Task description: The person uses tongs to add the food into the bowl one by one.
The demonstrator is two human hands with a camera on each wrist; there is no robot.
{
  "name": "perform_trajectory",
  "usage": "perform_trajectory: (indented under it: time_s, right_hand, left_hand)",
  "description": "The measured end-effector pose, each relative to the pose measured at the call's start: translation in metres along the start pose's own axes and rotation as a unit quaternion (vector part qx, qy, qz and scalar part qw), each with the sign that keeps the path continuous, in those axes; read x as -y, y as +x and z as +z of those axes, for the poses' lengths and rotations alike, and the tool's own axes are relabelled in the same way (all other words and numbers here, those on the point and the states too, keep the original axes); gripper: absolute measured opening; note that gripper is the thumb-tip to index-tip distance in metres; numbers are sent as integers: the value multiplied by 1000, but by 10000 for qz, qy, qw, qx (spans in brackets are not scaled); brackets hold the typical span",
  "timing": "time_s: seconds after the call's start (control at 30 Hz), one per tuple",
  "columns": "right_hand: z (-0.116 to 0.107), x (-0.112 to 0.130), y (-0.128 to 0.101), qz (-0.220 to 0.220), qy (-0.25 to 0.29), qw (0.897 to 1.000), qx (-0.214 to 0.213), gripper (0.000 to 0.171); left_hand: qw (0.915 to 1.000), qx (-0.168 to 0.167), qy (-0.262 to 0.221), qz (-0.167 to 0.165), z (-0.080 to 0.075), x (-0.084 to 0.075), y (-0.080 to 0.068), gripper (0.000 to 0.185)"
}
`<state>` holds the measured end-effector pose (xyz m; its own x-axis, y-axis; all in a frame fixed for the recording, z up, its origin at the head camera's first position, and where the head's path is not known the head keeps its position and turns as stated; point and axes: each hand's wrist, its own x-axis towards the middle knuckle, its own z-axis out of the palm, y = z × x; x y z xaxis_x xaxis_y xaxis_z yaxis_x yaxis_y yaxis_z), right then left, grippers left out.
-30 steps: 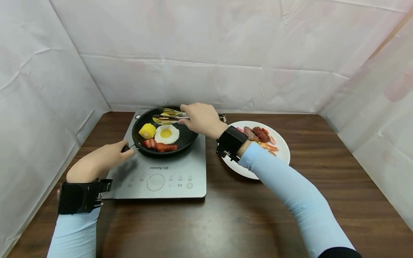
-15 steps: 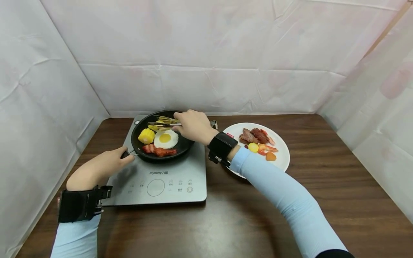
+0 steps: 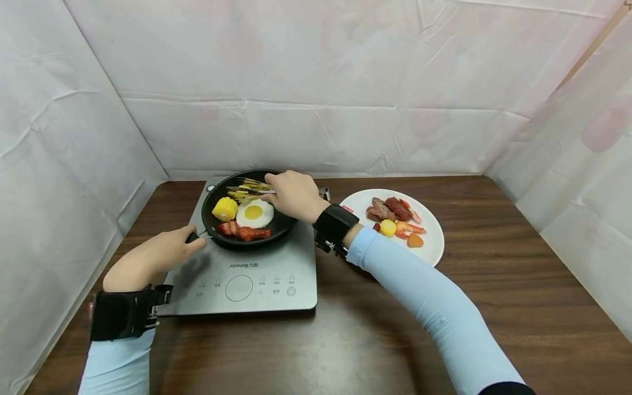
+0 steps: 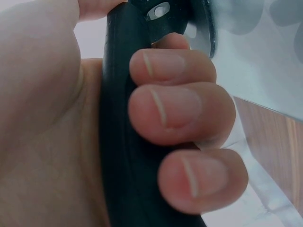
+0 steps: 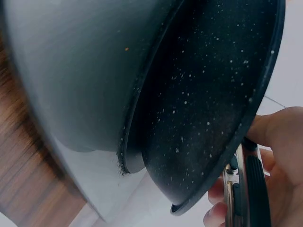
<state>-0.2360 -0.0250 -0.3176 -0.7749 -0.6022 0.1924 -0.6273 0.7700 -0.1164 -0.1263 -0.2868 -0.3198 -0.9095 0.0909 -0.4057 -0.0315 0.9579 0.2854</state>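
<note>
The person's left hand (image 3: 165,253) is gripping the black handle (image 4: 120,118) of a frying pan (image 3: 285,223), its fingers (image 4: 189,113) curling round it. The pan is resting on a silver cooktop (image 3: 291,269), which is lying by the back left corner of the tabletop (image 3: 385,340). The right hand (image 3: 296,195) is holding metal tongs (image 3: 259,191) over the pan, fingers bending round them; I can't tell whether the tips are pinching anything. A fried egg (image 3: 254,214), corn (image 3: 225,209) and reddish meat strips (image 3: 245,231) are lying in the pan. Towards the tabletop's back edge, right of the cooktop, a white plate (image 3: 432,236) is holding browned meat (image 3: 381,209) and a yellow piece (image 3: 388,228).
</note>
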Motion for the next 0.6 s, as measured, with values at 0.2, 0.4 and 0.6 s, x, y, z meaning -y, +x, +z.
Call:
perform_trajectory:
  time_s: [0.2, 0.4, 0.6]
  right_hand:
    - [1, 2, 3, 42, 69, 10000, -10, 30]
    - [2, 5, 4, 0, 165, 9999, 39, 28]
    - [3, 7, 5, 55, 125, 9999, 101, 29]
  left_hand:
    - [10000, 47, 30, -55, -1, -2, 1, 71]
    - [9998, 54, 158, -65, -3, -3, 1, 76]
    - [9997, 36, 245, -73, -2, -2, 1, 79]
